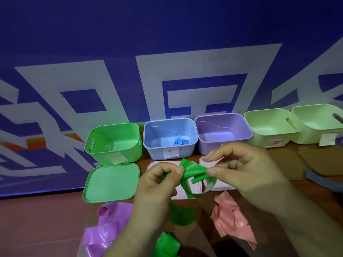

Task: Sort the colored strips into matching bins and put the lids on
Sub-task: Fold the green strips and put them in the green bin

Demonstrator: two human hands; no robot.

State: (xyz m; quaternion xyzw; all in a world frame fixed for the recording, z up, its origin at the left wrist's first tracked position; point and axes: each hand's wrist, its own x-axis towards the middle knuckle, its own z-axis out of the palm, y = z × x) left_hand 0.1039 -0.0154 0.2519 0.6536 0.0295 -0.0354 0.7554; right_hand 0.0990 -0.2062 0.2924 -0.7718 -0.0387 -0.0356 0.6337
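Now: green strip [193, 170] spans left-right, tail curling down — left hand [159, 182], right hand [241, 167] fingers [211, 171] pinch ends.

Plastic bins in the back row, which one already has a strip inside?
The light blue plastic bin, second from left: a rolled blue strip lies in it. The green bin, purple bin and two pale green bins show none.
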